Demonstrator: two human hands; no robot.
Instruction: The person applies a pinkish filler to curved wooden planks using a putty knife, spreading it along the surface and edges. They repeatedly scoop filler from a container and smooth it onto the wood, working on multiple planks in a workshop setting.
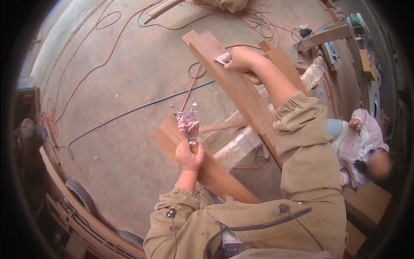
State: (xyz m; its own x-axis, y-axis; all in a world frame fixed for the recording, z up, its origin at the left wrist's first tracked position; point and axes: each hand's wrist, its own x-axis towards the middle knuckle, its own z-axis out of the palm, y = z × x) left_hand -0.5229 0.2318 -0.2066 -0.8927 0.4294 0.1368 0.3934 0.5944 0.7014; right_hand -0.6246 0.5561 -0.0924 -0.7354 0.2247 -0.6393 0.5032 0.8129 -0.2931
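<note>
My left hand (188,156) is closed round the handle of a putty knife (192,139), held blade up. A lump of pink putty (188,124) sits on its wide blade. Further off, my right hand (242,59) grips a second scraper (222,58), whose pink-smeared blade meets the face of a long wooden board (233,86). Part of its wooden handle shows beneath my wrist. Another board (217,172) lies below my left hand, running toward my body. Both boards rest across a wooden trestle (237,146).
A third board (284,64) lies right of my right forearm. Blue hose (142,105) and orange cords (82,82) trail over the concrete floor. A person (360,142) is low down at the right, near wooden panels (368,203). A tyre (80,194) lies at the left, beside timber.
</note>
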